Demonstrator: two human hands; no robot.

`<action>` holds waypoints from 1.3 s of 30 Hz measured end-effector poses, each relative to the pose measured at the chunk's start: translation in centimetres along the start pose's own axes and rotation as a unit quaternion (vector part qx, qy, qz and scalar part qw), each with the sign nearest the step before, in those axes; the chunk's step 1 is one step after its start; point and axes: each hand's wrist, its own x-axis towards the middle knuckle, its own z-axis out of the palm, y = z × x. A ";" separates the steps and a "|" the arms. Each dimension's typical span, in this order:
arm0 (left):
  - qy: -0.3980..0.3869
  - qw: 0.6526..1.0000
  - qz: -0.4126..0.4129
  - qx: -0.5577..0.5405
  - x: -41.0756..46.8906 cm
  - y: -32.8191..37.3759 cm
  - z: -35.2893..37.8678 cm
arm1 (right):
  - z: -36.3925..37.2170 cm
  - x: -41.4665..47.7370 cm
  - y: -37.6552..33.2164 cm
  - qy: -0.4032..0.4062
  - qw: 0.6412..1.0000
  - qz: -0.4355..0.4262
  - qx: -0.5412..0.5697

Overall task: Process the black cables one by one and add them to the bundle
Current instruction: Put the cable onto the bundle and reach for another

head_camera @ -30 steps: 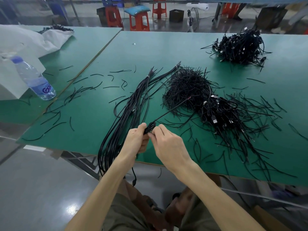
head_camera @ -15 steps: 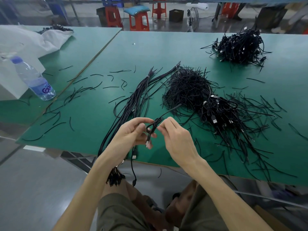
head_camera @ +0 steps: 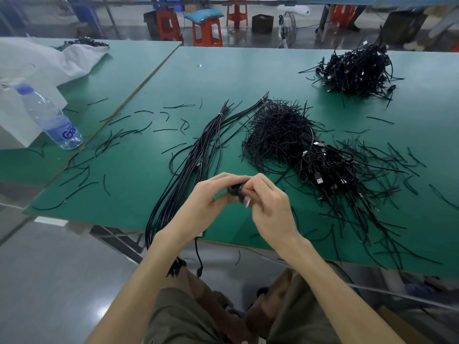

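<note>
Since half a second ago the hands have drawn together, and the loose tail that reached toward the pile is now gathered in. The left hand (head_camera: 211, 197) and right hand (head_camera: 270, 207) both pinch the small coiled cable (head_camera: 236, 191) with curled fingers above the table (head_camera: 139, 175) edge. The tied bundle (head_camera: 198, 155) lies at 11 o'clock from them, and the loose pile (head_camera: 323, 165) at 2 o'clock. At 10 o'clock a water bottle (head_camera: 49, 117) lies tilted (its label reads "Ga", the rest hidden).
</note>
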 end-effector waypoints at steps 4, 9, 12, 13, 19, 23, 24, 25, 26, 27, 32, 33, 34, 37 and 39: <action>0.035 0.998 -0.044 0.013 0.1 0.6 0.1 | -0.2 0.3 0.0 0.021 1.000 0.022 -0.001; 0.026 0.987 -0.123 -0.099 0.3 1.3 0.3 | -0.1 -0.2 0.1 0.020 1.000 0.011 0.000; 0.039 0.975 -0.134 -0.174 0.3 1.4 0.2 | 0.2 -0.5 0.4 0.022 1.000 0.011 -0.011; 0.035 0.970 -0.128 -0.204 0.3 1.4 0.1 | 0.2 -0.5 0.7 0.020 1.000 0.016 -0.011; -0.031 0.977 -0.088 -0.193 -0.2 1.1 0.5 | 0.1 -0.6 2.0 0.007 0.997 0.072 0.000; -0.006 0.992 -0.090 -0.083 0.2 0.3 1.0 | 0.3 -1.1 2.0 0.010 0.999 0.041 -0.025; -0.009 0.995 -0.095 -0.040 0.3 0.0 0.9 | 0.4 -1.1 2.0 0.005 0.999 0.042 -0.031; -0.009 0.995 -0.102 -0.013 0.3 -0.3 0.9 | 0.5 -1.2 2.0 -0.004 0.998 0.048 -0.034; -0.005 0.994 -0.105 -0.001 0.3 -0.4 0.8 | 0.6 -1.3 2.1 -0.012 0.998 0.055 -0.034; -0.002 0.994 -0.104 0.010 0.3 -0.4 0.8 | 0.7 -1.3 2.1 -0.017 0.998 0.059 -0.033; 0.010 0.989 -0.127 0.070 0.1 -0.4 1.0 | 1.1 -1.6 1.9 -0.037 0.997 0.062 -0.016; 0.014 0.988 -0.138 0.066 0.0 -0.5 1.1 | 1.1 -1.6 1.8 -0.037 0.997 0.062 -0.015; 0.020 0.986 -0.151 0.062 0.0 -0.5 1.2 | 1.1 -1.6 1.7 -0.036 0.997 0.061 -0.017; 0.044 0.980 -0.191 0.013 0.0 -0.1 1.4 | 1.2 -1.5 1.7 -0.037 0.998 0.054 -0.022; 0.047 0.974 -0.215 -0.062 0.1 0.2 1.3 | 1.2 -1.6 1.7 -0.036 0.998 0.047 -0.028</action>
